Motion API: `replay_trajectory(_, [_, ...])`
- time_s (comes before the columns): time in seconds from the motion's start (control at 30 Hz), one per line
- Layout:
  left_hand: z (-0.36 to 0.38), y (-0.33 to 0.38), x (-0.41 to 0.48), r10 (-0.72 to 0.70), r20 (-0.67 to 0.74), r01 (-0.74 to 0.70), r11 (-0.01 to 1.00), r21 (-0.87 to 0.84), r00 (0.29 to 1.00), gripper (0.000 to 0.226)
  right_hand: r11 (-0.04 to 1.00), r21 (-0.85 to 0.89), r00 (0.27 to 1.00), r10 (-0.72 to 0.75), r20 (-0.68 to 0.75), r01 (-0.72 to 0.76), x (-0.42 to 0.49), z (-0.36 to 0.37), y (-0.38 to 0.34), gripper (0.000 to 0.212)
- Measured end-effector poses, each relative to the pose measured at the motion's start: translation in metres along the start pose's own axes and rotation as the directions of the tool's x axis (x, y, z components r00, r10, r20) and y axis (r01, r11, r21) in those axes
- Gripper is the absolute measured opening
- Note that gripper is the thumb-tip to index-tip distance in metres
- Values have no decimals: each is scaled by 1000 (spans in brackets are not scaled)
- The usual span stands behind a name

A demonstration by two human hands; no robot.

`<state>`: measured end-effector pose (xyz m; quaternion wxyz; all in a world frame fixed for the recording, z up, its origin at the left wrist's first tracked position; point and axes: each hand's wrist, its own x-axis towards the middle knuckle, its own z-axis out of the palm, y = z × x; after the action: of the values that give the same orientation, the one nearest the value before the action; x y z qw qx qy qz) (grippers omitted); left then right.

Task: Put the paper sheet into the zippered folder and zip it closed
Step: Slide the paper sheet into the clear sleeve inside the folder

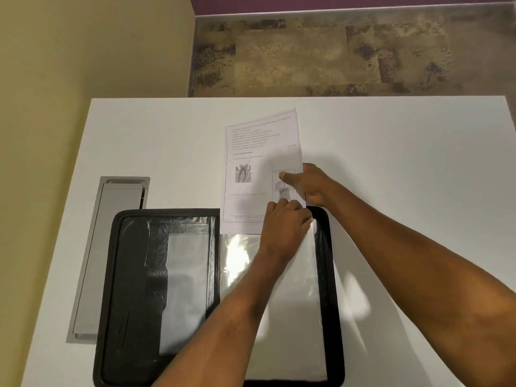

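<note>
A black zippered folder [131, 289] lies open flat on the white table, with a clear plastic sleeve [296, 303] on its right half. The printed paper sheet [257, 169], showing text and a tooth diagram, stands over the sleeve's far edge, its lower end at the sleeve's opening. My right hand [310, 185] grips the sheet's right edge, thumb on the front. My left hand [284, 222] pinches the sleeve's top edge at the sheet's lower right corner. My forearms hide part of the sleeve.
A grey metal cable hatch [109, 255] is set into the table [405, 169] left of the folder. A beige wall stands at the left. Patterned carpet lies beyond the table's far edge.
</note>
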<state>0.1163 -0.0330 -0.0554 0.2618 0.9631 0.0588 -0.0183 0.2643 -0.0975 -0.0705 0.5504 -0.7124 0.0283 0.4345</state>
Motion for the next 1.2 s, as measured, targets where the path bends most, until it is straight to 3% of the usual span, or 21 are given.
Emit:
replay_trajectory(0.13, [-1, -9, 9, 42, 60, -39, 998, -40, 997, 24, 1000, 8, 999, 10, 35, -10, -2, -5, 6, 42])
replay_trajectory(0.37, [0, -17, 15, 105, 60, -98, 990, -98, 993, 24, 997, 24, 993, 75, 87, -77, -8, -17, 13, 52])
replay_trajectory(0.7, [2, -18, 16, 108, 48, -100, 984, -148, 993, 17, 986, -136, 983, 117, 144, -97, -17, -11, 12, 45])
replay_trajectory(0.8, [3, -20, 18, 90, 61, -84, 991, -102, 994, 19, 994, -12, 994, 111, 16, -110, -11, -10, -1, 34])
replay_trajectory(0.87, [5, -21, 18, 87, 65, -79, 990, -115, 994, 21, 997, -47, 991, 56, -124, -62, -1, -13, -3, 27])
replay_trajectory(0.93, [5, -21, 18, 90, 63, -81, 988, -132, 994, 22, 996, -70, 988, 36, -153, -47, 8, -19, -2, 33])
replay_trajectory(1.2, [9, -24, 20, 47, 75, -35, 988, -153, 996, 22, 990, -111, 992, 94, 78, -85, -18, -29, 8, 36])
